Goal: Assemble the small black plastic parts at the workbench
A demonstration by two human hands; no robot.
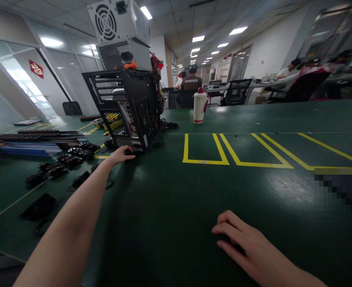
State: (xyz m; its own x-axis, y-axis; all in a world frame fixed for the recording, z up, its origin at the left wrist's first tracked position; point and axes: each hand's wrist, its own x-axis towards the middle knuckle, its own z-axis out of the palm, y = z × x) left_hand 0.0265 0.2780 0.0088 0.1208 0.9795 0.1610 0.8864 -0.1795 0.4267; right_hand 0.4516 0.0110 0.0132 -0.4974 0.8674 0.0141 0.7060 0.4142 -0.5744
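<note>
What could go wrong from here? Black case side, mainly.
1. The metal boxes stacked on the black computer case might shift or topple if the left hand, at the case's foot, jolts it.
2. The orange item sits near the case's top edge, so a knock could drop it.
3. The left forearm reaches past loose black parts; a sideways sweep might scatter them.
</note>
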